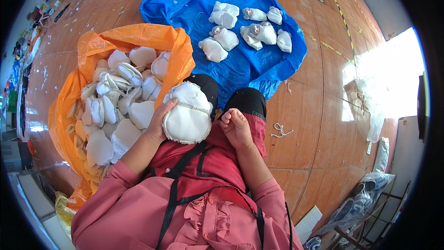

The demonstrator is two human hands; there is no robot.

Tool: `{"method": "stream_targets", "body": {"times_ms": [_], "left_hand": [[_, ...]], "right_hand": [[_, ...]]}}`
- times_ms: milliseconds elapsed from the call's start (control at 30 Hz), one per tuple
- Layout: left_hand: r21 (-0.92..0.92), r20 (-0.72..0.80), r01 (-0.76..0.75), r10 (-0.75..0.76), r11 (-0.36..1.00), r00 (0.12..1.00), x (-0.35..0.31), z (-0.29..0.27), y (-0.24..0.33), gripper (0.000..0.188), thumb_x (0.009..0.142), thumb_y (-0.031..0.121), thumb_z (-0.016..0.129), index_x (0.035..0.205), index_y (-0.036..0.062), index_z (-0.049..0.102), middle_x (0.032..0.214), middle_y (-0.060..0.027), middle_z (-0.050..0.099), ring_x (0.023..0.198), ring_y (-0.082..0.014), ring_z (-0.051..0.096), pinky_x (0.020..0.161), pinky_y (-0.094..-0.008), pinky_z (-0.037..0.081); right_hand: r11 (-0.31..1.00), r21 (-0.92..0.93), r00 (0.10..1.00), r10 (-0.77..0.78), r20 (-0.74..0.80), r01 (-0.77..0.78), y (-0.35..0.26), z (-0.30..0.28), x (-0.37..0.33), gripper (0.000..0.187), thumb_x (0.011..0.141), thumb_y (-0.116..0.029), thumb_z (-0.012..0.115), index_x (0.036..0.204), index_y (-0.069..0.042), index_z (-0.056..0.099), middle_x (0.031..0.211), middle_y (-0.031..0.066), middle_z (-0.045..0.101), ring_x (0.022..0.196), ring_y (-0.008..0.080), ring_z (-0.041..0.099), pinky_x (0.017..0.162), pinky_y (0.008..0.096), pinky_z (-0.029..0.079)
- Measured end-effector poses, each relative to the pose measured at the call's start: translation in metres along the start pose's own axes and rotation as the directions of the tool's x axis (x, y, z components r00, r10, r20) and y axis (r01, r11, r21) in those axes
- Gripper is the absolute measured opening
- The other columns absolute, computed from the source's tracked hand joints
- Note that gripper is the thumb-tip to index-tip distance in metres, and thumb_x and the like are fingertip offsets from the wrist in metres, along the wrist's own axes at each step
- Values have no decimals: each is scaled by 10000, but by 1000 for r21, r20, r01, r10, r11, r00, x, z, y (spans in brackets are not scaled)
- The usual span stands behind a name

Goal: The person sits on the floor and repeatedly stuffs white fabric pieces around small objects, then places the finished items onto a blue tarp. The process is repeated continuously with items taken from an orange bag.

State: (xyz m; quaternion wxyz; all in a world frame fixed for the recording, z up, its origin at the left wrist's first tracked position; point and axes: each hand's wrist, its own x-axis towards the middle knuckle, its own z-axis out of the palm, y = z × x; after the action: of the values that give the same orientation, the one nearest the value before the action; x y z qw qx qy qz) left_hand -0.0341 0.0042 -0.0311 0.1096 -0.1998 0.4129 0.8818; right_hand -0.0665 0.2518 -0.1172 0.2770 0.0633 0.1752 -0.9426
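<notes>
My left hand (pixel 163 119) grips a white padded fabric piece (pixel 187 124) by its left edge, thumb on top. The piece is rounded, with frayed rims and a seam across its upper part, and sits above my lap. Just right of it, apart from the piece, my right hand (pixel 237 129) is closed with curled fingers; whatever is inside, if anything, is hidden. On my left stands an orange bag (pixel 134 32), its mouth wide, full of similar white and cream padded pieces (pixel 126 136).
Ahead lies a blue plastic sheet (pixel 173 2) with several white rolled fabric bundles (pixel 224 15). A loose white cord (pixel 281 131) rests on the brown tiled floor (pixel 296 157) to the right. Clear plastic wrapping (pixel 365 199) and a metal frame stand at the lower right.
</notes>
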Motion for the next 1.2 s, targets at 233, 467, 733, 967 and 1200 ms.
{"method": "stream_targets", "body": {"times_ms": [233, 467, 733, 967, 1200], "left_hand": [[-30, 38, 16, -15, 999, 999, 3, -5, -1, 604, 932, 285, 601, 1447, 42, 402, 1335, -171, 569, 1199, -286, 598, 1012, -416, 506], [-19, 34, 4, -3, 1000, 999, 2, -7, 0, 586, 937, 283, 584, 1441, 39, 412, 1310, -162, 588, 1173, -285, 615, 1000, -415, 512], [-117, 101, 183, -171, 976, 980, -6, 15, 19, 439, 957, 320, 580, 1287, 32, 561, 1148, -123, 663, 1002, -225, 676, 869, -362, 557], [465, 192, 8, -110, 885, 975, -2, 0, 2, 397, 913, 353, 685, 1175, 58, 642, 1011, -12, 663, 890, -101, 627, 801, -287, 519], [675, 475, -26, -408, 737, 780, -9, 30, 12, 480, 903, 492, 680, 1075, 44, 666, 947, 1, 642, 877, -93, 578, 807, -276, 469]], "right_hand": [[1000, 5, 1000, -1, 3, 1, 0, -1, 0, 124, 1008, -175, 572, 1013, -78, 650, 869, 27, 622, 780, 146, 552, 690, 269, 468], [1000, 10, 1000, -8, 7, 8, -1, 3, 0, 143, 1017, -212, 559, 1076, -104, 632, 884, 25, 618, 787, 140, 552, 687, 267, 462], [995, -97, 1000, 3, -6, -3, 0, 5, -1, 184, 1041, -228, 508, 1108, -100, 623, 906, 44, 620, 821, 156, 568, 713, 278, 469], [903, -429, 991, -40, -127, -18, 14, 10, 0, 199, 1036, -189, 529, 1093, -45, 653, 949, 36, 672, 816, 119, 603, 744, 253, 493], [894, -447, 998, 39, 56, -10, 16, 51, -3, 277, 1034, -258, 536, 1161, -23, 609, 1094, 88, 670, 999, 167, 638, 896, 301, 515]]}}
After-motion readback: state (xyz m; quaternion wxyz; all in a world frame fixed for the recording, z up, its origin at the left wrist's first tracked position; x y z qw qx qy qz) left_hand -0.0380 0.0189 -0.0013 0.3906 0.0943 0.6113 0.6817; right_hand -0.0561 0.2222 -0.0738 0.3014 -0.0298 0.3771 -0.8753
